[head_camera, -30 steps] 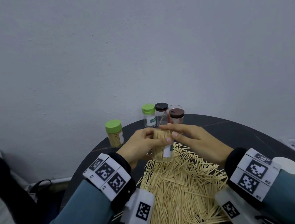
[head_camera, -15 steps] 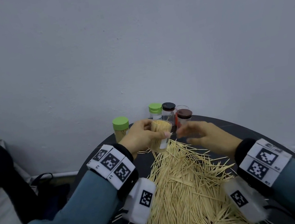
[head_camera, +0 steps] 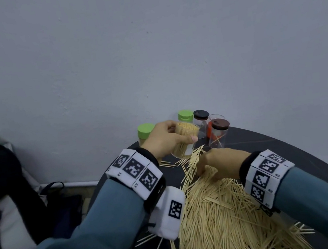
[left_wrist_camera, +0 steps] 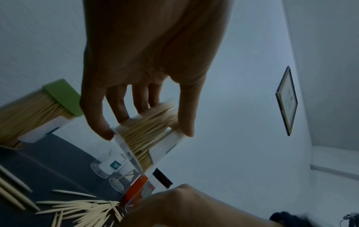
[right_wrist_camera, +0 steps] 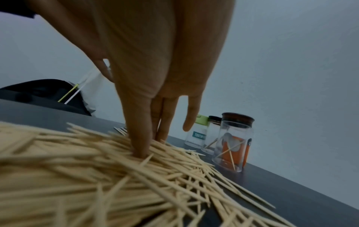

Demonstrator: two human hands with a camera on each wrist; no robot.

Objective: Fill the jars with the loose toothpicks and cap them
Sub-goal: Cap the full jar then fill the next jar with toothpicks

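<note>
Nearest, the big heap of loose toothpicks (head_camera: 217, 207) covers the dark counter (head_camera: 267, 145) between both sleeves. On its far part the right hand (head_camera: 217, 164) is lowered, with straight fingers (right_wrist_camera: 141, 138) pushed down into the sticks and the little finger raised free; it grips nothing that I can see. A little farther, the left hand (head_camera: 165, 140) holds the open jar (head_camera: 184, 142) above the counter, thumb on one side and fingers (left_wrist_camera: 120, 107) on the other side. This jar is clear, tilted, without cap, and packed full of toothpicks. Behind it, near the wall, stand a full green-capped jar (head_camera: 145, 132), another green-capped one (head_camera: 185, 116), and two dark-capped jars (head_camera: 219, 132) that hold only a few sticks.
</note>
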